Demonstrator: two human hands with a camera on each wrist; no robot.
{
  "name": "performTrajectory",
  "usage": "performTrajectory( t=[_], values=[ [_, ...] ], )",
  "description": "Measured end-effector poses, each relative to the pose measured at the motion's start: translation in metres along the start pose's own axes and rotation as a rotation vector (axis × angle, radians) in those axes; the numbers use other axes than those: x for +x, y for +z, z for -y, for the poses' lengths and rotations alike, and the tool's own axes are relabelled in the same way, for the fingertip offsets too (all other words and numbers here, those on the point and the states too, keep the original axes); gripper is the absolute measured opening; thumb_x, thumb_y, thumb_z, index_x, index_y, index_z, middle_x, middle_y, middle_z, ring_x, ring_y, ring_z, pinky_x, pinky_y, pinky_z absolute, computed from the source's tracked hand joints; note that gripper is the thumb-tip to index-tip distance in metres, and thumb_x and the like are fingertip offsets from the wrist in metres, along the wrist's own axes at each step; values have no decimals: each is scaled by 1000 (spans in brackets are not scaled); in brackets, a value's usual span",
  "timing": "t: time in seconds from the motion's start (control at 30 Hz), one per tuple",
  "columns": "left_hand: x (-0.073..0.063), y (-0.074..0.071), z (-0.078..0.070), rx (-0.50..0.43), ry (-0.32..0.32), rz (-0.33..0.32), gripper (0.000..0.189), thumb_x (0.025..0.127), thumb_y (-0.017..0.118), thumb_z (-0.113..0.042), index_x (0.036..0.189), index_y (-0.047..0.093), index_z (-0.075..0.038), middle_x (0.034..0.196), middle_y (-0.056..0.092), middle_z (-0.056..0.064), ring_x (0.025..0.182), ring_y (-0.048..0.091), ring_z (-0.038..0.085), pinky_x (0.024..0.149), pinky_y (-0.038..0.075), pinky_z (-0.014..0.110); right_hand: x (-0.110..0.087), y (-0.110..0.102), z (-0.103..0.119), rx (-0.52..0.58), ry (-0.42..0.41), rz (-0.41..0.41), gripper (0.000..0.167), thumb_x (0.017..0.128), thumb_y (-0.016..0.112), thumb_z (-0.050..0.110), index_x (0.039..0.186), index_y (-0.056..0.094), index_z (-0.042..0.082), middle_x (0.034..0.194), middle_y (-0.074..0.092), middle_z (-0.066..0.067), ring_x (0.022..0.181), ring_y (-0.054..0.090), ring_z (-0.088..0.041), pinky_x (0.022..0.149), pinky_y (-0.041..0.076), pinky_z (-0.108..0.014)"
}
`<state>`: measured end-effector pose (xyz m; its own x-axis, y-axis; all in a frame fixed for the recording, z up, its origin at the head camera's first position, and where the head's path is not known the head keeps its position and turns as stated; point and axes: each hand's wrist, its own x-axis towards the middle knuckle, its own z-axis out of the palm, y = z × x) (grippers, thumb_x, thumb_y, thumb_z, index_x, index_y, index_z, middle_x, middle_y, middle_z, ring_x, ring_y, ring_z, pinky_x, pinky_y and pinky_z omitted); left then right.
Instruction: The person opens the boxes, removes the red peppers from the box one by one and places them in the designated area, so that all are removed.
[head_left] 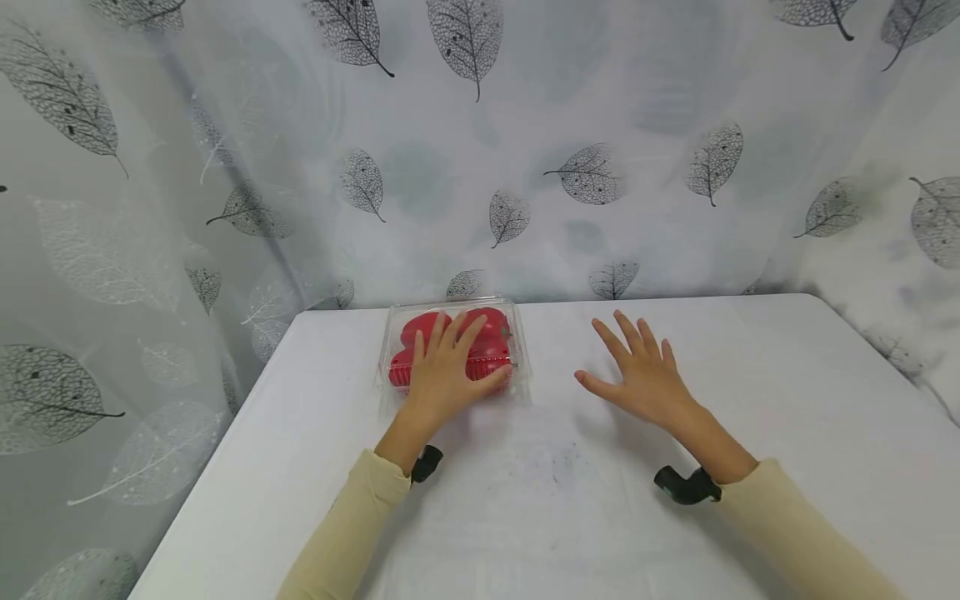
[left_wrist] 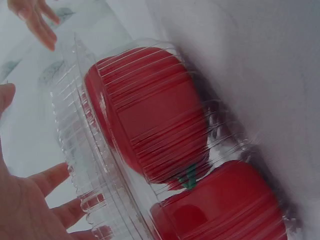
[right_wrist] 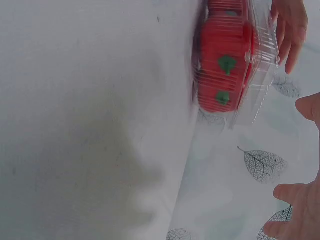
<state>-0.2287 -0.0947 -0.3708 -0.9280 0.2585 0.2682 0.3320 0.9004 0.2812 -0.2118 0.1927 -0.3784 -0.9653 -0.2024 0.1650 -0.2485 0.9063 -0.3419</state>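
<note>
A clear plastic clamshell container (head_left: 521, 333) lies at the back left part of the white table. Inside are several red, tomato-like pieces (left_wrist: 150, 105), with small green stems (right_wrist: 226, 63) showing in the right wrist view. My left hand (head_left: 442, 379) is spread over the front of the container, fingers extended across its lid; whether they touch the plastic is hard to tell. Off to the right, my right hand (head_left: 641, 379) hovers above the table with spread fingers and holds nothing. The container stands closest to its thumb side.
The white table (head_left: 570, 517) ends at a back edge right behind the container. A leaf-patterned curtain (head_left: 645, 100) hangs behind and to the left. Each wrist carries a small black camera, such as the right one (head_left: 682, 487).
</note>
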Motion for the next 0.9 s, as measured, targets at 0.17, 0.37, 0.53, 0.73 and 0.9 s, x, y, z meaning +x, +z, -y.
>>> performTrajectory(
  t=[0.17, 0.37, 0.53, 0.73, 0.9],
  values=[
    [-3, 4, 2, 14, 14, -10, 82, 82, 61, -64, 151, 35, -28, 157, 31, 5, 148, 14, 33, 117, 6, 61, -2, 3, 4, 9, -16, -6, 86, 89, 56, 60, 156, 23, 17, 161, 12, -18, 145, 7, -49, 108, 7, -74],
    [-6, 5, 3, 24, 27, -40, 82, 79, 65, -63, 149, 39, -27, 155, 35, 8, 147, 17, 34, 117, 9, 61, -4, 6, 7, 18, -33, -12, 84, 89, 57, 58, 155, 24, 17, 161, 13, -18, 145, 8, -49, 109, 8, -74],
    [-8, 6, 4, 38, 38, -50, 82, 79, 65, -63, 148, 40, -27, 154, 37, 8, 146, 20, 35, 117, 12, 61, -3, 10, 8, 37, -40, -17, 84, 89, 58, 56, 155, 25, 17, 161, 15, -19, 145, 10, -49, 109, 8, -74],
    [-9, 8, 8, 49, 44, -87, 80, 77, 68, -63, 144, 46, -24, 150, 42, 8, 145, 24, 34, 116, 15, 61, -3, 14, 9, 70, -57, -4, 84, 88, 61, 53, 154, 26, 14, 160, 17, -20, 144, 12, -49, 108, 9, -74],
    [-8, 11, 12, 38, 64, -141, 79, 75, 72, -61, 141, 50, -23, 145, 47, 8, 142, 29, 34, 115, 20, 61, -2, 18, 10, 109, -77, 6, 87, 87, 64, 52, 154, 26, 14, 159, 20, -19, 143, 16, -48, 107, 20, -73]
  ],
)
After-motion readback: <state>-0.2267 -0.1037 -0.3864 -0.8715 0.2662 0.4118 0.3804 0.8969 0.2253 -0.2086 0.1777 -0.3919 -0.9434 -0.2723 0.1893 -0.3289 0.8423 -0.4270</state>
